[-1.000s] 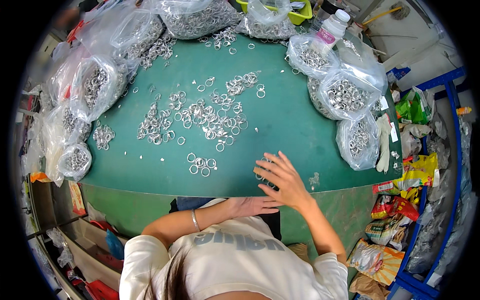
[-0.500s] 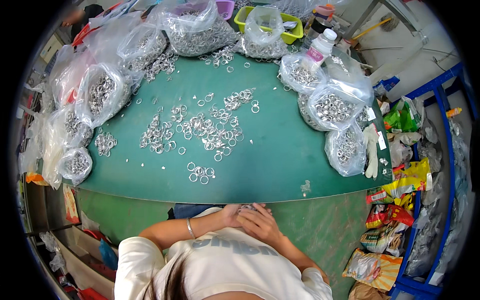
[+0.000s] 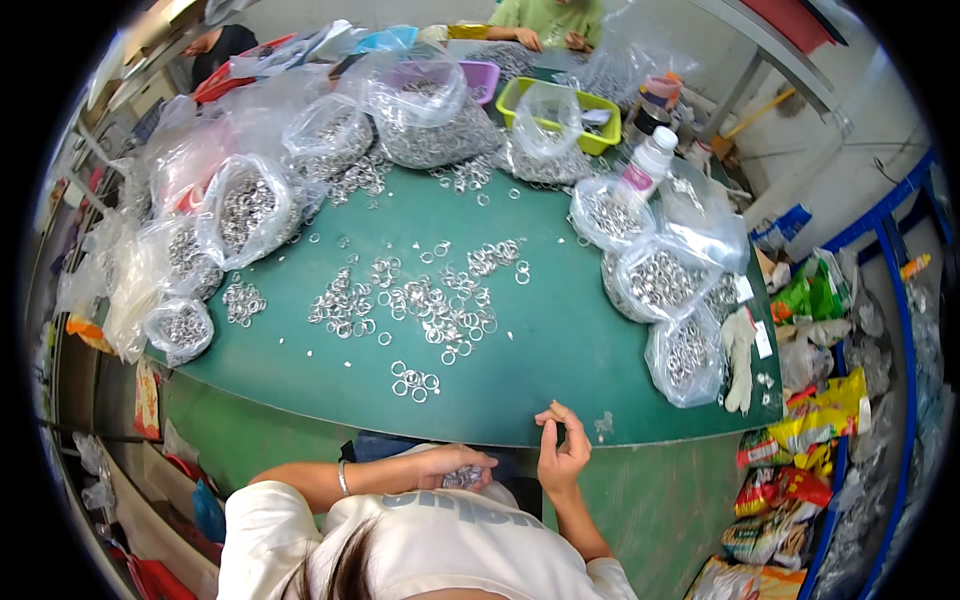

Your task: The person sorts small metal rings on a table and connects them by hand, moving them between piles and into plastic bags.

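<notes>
Low in front of my body, just off the table's near edge, my left hand (image 3: 438,463) is curled around a small bunch of silvery metal rings (image 3: 464,479). My right hand (image 3: 566,456) is raised apart from it at the table edge, thumb and index finger brought together; whatever is between their tips is too small to make out. Ahead on the green table (image 3: 520,370) lies a small group of rings (image 3: 414,382), with a larger loose pile of rings (image 3: 440,308) beyond it. Another heap of rings (image 3: 342,308) sits left of that pile.
Clear plastic bags of rings line the left (image 3: 245,215), back (image 3: 430,125) and right (image 3: 685,355) of the table. A yellow-green basket (image 3: 598,140), white bottle (image 3: 650,165) and white glove (image 3: 739,360) stand or lie there. Across the table works another person (image 3: 545,20).
My right hand has left my left hand and moved up and right to the table edge. The view has tilted, bringing the person across the table into sight.
</notes>
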A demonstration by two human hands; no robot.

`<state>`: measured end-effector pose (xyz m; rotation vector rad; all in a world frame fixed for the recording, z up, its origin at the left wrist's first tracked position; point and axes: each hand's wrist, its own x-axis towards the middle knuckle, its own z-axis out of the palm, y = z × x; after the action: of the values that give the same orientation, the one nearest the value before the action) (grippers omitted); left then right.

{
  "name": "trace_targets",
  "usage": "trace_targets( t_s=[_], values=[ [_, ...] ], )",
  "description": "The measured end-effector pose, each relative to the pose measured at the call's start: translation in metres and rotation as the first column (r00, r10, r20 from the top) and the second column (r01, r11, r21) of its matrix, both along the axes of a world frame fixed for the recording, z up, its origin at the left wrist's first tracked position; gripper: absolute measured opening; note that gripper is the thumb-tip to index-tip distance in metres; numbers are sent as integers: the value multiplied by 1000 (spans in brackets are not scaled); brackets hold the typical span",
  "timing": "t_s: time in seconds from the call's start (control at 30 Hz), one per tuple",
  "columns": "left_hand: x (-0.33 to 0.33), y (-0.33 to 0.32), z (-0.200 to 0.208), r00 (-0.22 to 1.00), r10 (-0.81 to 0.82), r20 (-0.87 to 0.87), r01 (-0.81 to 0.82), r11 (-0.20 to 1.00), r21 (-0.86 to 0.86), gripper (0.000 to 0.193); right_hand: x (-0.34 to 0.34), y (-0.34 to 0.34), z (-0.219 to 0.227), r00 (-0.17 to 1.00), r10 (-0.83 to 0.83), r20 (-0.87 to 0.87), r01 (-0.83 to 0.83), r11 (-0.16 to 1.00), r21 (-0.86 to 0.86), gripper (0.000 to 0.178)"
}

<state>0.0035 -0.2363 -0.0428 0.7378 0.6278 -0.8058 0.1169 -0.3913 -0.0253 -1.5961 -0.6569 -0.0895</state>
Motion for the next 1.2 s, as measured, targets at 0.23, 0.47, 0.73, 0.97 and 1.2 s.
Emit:
trace_targets(
  t_s=[0.23,0.47,0.73,0.97,1.2],
  values=[
    [14,18,38,983,92,-158,-146,916,-374,30,28,5,3,993,-48,-111,50,999,10,23],
    [105,33,92,917,389,-93,-399,878,-266,30,62,-12,18,918,-334,213,369,918,-148,22],
    [281,1,122,785,435,441,-454,888,-69,22,119,-68,42,692,-627,356,706,690,-157,29],
    [362,-47,101,92,-221,971,-788,580,206,21,143,-46,51,741,-561,369,658,717,-231,38],
    [357,-28,71,-65,-856,513,-845,320,428,31,204,-33,101,853,-521,37,476,746,-466,50]
  ],
)
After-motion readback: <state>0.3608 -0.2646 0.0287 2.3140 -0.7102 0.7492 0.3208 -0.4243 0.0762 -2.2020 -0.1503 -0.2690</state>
